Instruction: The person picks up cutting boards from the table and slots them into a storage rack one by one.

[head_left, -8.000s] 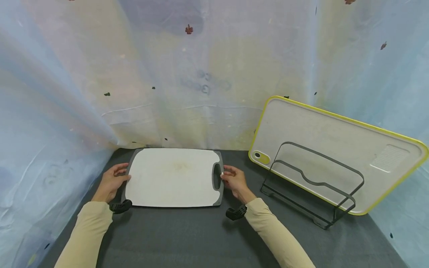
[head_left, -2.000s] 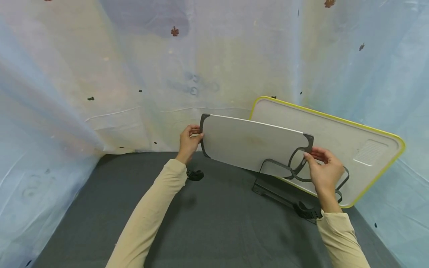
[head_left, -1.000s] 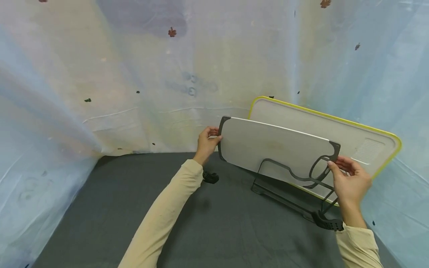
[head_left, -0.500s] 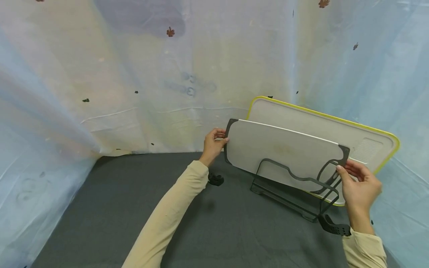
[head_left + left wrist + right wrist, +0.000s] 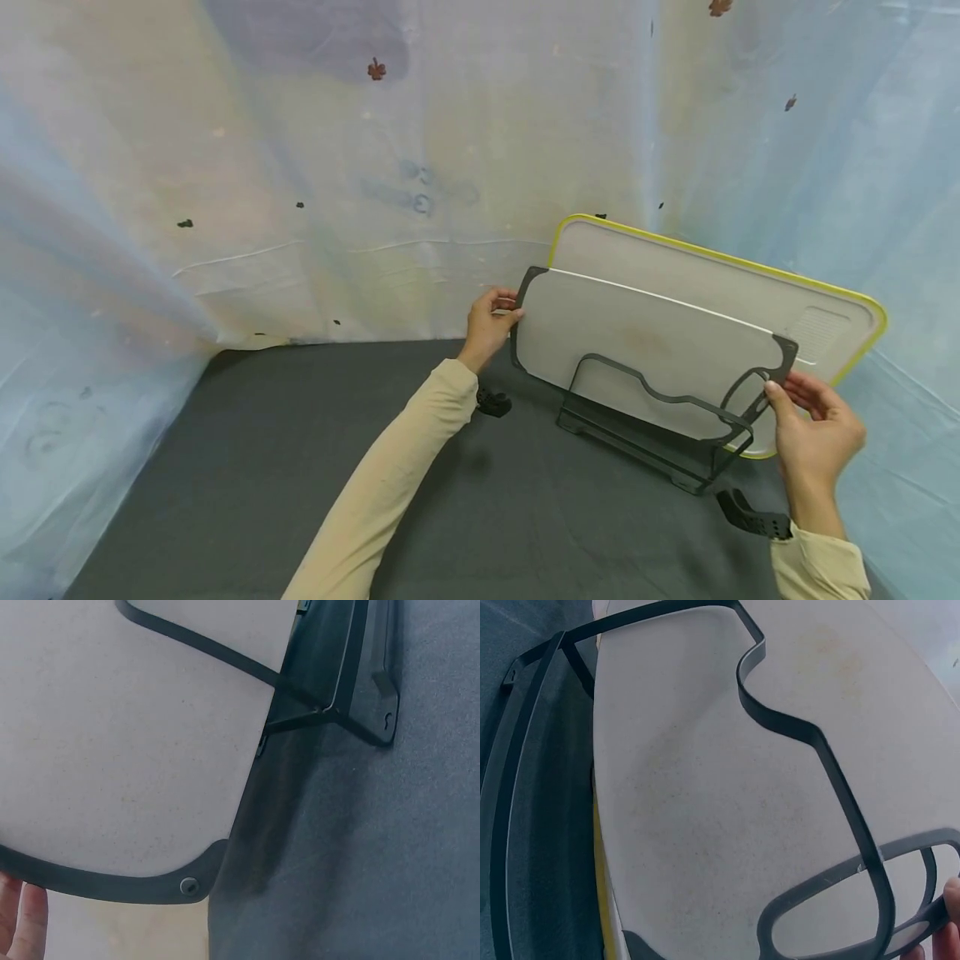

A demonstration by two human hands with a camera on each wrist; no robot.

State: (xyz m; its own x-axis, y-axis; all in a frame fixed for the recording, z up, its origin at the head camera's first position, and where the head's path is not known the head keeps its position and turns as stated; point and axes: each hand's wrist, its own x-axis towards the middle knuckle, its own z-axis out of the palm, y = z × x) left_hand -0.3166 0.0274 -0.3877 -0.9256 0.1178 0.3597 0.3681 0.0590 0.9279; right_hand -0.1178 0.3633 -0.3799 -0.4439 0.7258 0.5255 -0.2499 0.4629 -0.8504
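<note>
In the head view I hold a white cutting board [image 5: 637, 333] with dark grey ends, tilted upright in a dark wire rack [image 5: 675, 401]. My left hand [image 5: 489, 325] pinches its left end between thumb and fingers. At the handle end on the right, my right hand [image 5: 819, 433] grips the grey rim by the slot. The rack's front wire passes in front of the board, and the rear wire is mostly hidden behind it. In the left wrist view, fingertips [image 5: 31, 915] are at the grey end piece. The right wrist view has fingers [image 5: 946, 941] at the handle.
Behind stands a larger cutting board [image 5: 675, 257] with a yellow rim, leaning back in the rack and partly covered. A dark grey cloth [image 5: 262, 467] covers the table. Pale patterned sheeting [image 5: 450, 125] hangs at the back and sides.
The white board lay flat on the table at first. Both hands have lifted it, carried it right, tilted it up and lowered it behind the rack's front wire. Lately it shifts slightly right and down.
</note>
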